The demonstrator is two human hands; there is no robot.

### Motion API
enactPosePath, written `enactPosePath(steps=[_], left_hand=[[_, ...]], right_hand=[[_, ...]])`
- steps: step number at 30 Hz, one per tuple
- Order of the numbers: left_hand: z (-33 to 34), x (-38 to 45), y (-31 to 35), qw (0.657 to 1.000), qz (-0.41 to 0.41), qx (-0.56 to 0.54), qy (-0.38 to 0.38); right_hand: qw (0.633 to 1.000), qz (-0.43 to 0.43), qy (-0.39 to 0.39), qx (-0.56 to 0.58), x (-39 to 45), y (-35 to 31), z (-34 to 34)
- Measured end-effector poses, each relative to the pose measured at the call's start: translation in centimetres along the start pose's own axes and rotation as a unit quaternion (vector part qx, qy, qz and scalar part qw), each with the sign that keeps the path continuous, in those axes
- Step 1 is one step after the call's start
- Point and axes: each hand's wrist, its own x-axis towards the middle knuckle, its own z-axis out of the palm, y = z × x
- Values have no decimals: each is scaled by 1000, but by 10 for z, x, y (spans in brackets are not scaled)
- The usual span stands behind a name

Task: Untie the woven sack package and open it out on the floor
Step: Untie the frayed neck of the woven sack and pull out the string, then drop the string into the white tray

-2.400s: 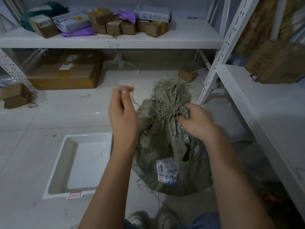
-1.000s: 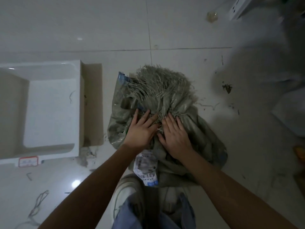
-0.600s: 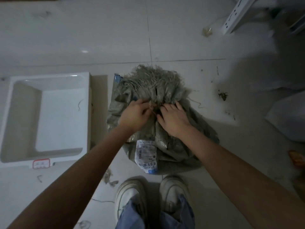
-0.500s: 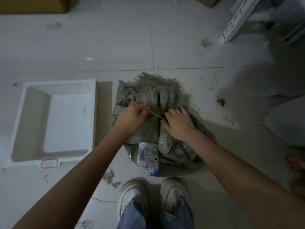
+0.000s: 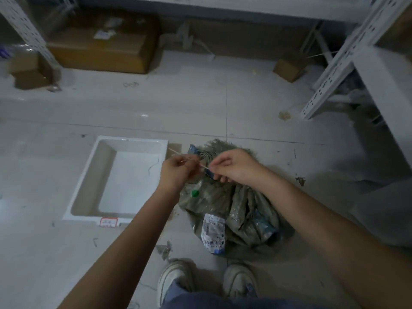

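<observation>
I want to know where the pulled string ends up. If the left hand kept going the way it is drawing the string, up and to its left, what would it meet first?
Probably the white tray: the left hand, pinching the string, sits beside the tray's near corner. Its height above the floor is unclear, so it may pass over the rim.

Pale tiled floor point(image 5: 200, 103) filling the frame. Lying on it: grey woven sack package point(image 5: 234, 210) at lower centre, sitting just right of a white tray point(image 5: 89, 175); two shoes point(image 5: 176, 277) standing at bottom centre; brown cardboard boxes point(image 5: 100, 52) resting upper left; white shelving post point(image 5: 330, 85) standing upper right.
</observation>
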Motion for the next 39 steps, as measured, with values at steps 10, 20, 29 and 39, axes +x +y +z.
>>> enactPosePath(steps=[10,20,29,39], left_hand=[[-96,28,-11,995,-91,34,-1],[-154,72,-68,986,-111,10,124],[-185,110,-151,957,-159,101,218],[-198,130,-175,868,-209,431,129]], right_hand=[[995,39,-76,-46,68,-47,56],[919,197,52,337,144,-40,160],[960,217,29,173,173,8,266],[978,118,-131,-108,175,17,276]])
